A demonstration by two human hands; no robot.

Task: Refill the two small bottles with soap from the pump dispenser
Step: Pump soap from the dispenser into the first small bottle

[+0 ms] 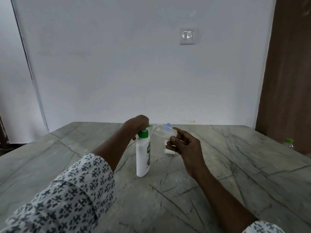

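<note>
The left hand [138, 123] curls over the pump dispenser [143, 155] while the right hand [186, 146] pinches the light, likely slippery small bottle [165, 131] by its base.

text | pump dispenser [143, 158] | green label [148, 154] | lettering illegible

The dispenser [143, 158] at centre is white with a green label, and its pump [143, 133] is bright green. The bottle [165, 130] beside it is clear and colourless, with a blue tab [168, 124] behind. A small cap [168, 151] below is white. The table [235, 165] is grey-green stone with dark veins. The sleeve [70, 190] at lower left is white with a dark grey floral print. The wall [117, 64] is pale grey, its switch [188, 35] white. The door [289, 64] at right is brown; near it, a far bottle [289, 140] has a green top.
</note>
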